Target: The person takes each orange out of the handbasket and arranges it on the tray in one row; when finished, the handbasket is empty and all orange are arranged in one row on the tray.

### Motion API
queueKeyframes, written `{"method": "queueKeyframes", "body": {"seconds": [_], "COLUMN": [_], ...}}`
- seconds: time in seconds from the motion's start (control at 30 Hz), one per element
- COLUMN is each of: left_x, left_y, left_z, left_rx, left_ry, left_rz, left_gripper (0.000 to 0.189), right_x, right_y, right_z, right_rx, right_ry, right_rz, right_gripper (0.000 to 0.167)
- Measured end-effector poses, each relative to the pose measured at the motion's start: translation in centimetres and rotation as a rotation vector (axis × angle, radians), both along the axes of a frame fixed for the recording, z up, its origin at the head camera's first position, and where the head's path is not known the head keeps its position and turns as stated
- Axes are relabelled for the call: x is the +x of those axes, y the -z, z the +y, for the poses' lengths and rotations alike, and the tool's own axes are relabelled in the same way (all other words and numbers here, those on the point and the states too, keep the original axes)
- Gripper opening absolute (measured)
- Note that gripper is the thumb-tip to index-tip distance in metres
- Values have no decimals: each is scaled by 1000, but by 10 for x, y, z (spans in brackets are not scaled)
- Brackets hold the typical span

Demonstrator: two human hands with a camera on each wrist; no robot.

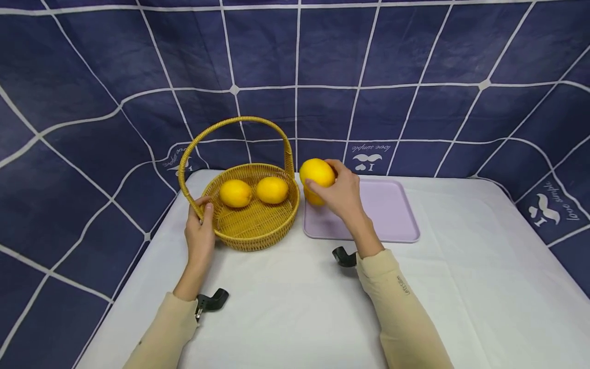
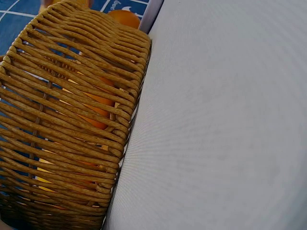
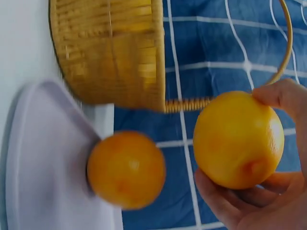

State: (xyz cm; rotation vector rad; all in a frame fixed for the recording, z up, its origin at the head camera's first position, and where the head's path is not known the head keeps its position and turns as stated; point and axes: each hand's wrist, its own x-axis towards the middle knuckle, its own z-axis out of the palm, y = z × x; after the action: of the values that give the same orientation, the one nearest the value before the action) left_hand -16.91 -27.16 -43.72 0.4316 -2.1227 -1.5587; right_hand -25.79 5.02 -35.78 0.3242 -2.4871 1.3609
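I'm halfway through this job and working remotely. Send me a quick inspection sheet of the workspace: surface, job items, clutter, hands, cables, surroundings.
Surface: white table, under the basket and tray.
Job's things: wicker basket, upright, with two lemons inside, the left lemon and the right lemon; lilac tray beside it, bearing a resting lemon; a held lemon is up off the tray.
Clutter: nothing seen.
Left hand: grips the basket's rim near one foot of its handle.
Right hand: holds the held lemon between thumb and fingers.
Cables: nothing seen.
Surroundings: dark blue cloth with white grid lines.
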Motion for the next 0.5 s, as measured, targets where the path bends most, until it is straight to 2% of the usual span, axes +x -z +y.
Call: {"method": "queueKeyframes", "body": {"seconds": [0.27, 0.5], "left_x": [-1, 1], "left_y": [0, 0], "left_z": [0, -1], "left_rx": [-1, -10], "left_ry": [18, 14], "left_rz": [17, 27], "left_gripper": [48, 47], "right_x": [-20, -30], "right_y": [17, 34], "right_z": [29, 39], "right_rx": [-46, -34], "right_ry": [177, 232], "right_rz": [-73, -140], "right_gripper": [72, 75]}}
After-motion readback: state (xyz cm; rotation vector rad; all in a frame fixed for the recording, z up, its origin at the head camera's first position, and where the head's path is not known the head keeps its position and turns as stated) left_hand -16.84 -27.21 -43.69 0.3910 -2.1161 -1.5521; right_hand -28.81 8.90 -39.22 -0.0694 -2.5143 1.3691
